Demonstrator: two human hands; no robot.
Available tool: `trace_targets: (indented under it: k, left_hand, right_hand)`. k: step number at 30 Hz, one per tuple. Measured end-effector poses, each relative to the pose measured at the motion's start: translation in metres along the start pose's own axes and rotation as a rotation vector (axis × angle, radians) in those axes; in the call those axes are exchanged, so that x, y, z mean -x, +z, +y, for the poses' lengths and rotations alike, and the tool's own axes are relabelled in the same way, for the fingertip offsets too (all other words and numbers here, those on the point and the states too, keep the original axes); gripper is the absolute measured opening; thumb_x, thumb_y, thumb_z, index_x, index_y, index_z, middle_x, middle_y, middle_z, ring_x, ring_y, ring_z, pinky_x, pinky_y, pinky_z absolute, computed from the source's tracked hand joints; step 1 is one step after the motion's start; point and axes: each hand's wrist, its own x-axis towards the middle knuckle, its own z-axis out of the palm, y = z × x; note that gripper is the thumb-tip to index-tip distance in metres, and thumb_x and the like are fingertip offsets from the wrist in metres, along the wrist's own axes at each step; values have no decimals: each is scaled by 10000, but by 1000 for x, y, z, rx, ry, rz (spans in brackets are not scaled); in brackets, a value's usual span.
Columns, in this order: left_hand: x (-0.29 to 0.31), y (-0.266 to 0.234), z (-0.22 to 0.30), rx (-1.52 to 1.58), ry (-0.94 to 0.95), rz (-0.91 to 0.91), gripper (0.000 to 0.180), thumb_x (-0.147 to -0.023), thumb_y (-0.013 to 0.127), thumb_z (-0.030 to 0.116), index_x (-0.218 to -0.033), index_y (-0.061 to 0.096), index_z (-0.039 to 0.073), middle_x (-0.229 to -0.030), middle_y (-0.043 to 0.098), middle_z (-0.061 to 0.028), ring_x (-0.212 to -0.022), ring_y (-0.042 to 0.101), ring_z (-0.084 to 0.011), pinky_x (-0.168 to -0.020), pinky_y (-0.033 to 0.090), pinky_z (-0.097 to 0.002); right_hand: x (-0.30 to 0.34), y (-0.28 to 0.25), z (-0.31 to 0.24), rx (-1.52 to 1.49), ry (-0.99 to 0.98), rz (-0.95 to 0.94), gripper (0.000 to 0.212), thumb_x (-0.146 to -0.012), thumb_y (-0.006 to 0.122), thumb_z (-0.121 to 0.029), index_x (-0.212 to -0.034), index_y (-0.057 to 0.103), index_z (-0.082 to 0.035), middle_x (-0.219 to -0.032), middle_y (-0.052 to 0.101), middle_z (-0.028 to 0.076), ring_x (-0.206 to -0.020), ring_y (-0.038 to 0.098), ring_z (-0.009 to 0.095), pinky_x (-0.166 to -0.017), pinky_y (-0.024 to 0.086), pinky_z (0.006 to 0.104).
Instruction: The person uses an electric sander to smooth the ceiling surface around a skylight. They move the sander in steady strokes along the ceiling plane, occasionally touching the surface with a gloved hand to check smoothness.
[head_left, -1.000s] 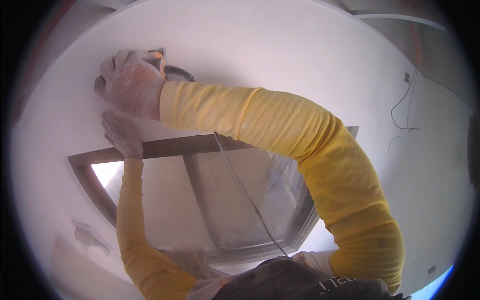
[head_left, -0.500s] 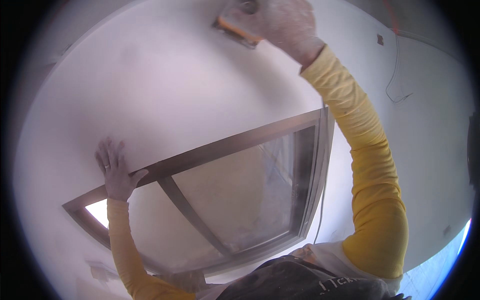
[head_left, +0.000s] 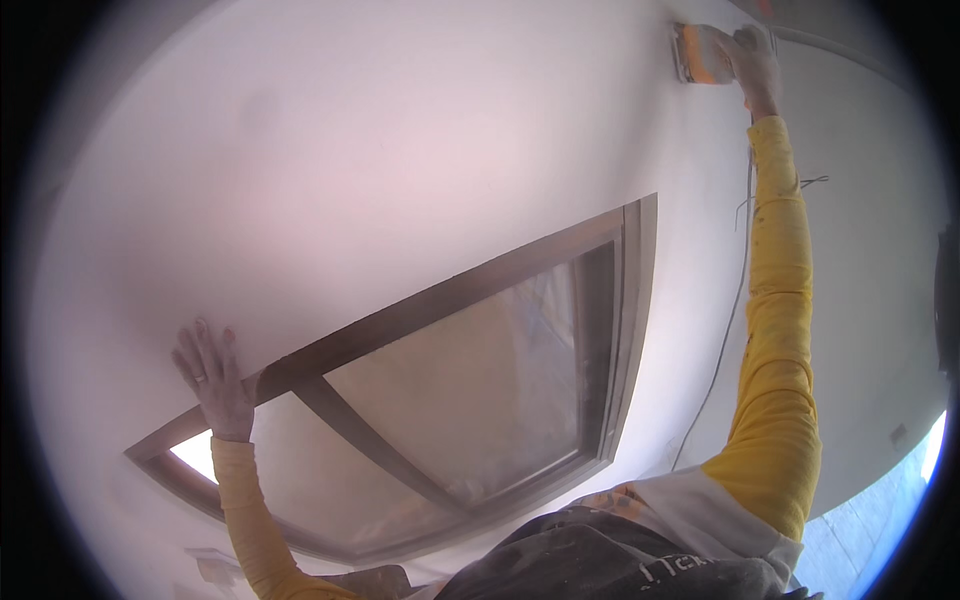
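Observation:
My right hand [head_left: 760, 72] is wrapped round an orange and dark electric sander [head_left: 703, 55] at the upper right. Its flat pad faces the white wall [head_left: 400, 150], close to the corner with the adjoining wall. Whitish dust coats both hands. At the lower left my left hand [head_left: 216, 388] lies with fingers spread on the wall, its thumb side by the top edge of a brown window frame [head_left: 470, 268]. A ring shows on one of its fingers.
The window's glass pane [head_left: 470, 390] looks hazy. A dark cord [head_left: 722, 360] hangs down past the window's right side. Loose wires [head_left: 815, 180] stick out of the right-hand wall [head_left: 860, 300]. Pale bluish flooring [head_left: 860, 540] shows at the lower right.
My right hand has carried the sander rightward across the wall to the corner, the arm now stretched straighter. My left hand sits slightly lower and further left in view.

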Motion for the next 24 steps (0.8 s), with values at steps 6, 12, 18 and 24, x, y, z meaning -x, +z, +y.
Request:
trace_targets:
  k: [6,12,18,24]
  left_hand:
    - [4,-7,-1,54,0,-38,699,-902,705,435,-1530,480,224,-1674,316,-171,-1543,246,-476,-1240,201,-688]
    - [-3,-1,11,119,35,-15,533,-904,712,247,-1424,598,261,-1614,428,-133,-1500,366,-412,-1245,291,-592]
    - [1,18,23,156,108,101,464,-896,664,114,-1342,667,242,-1492,582,-57,-1418,499,-325,-1206,402,-501]
    - [3,12,54,298,170,245,412,-886,636,75,-1281,707,168,-1316,703,-25,-1251,648,-286,-1104,514,-466]
  right_hand:
    - [68,-1,-12,-54,151,-46,634,-865,781,-510,-1387,635,-181,-1314,687,89,-1150,684,252,-957,547,387]
    - [118,-1,-122,170,-215,-14,645,-855,832,-464,-1363,636,-117,-1293,680,83,-1112,711,237,-896,594,355]
    - [184,11,-314,84,-637,56,593,-746,899,-438,-1247,699,-192,-1173,698,52,-996,725,228,-781,619,339]
    - [254,32,-480,-168,-885,-125,332,-884,686,-218,-1202,636,-137,-995,611,146,-839,642,319,-672,582,474]
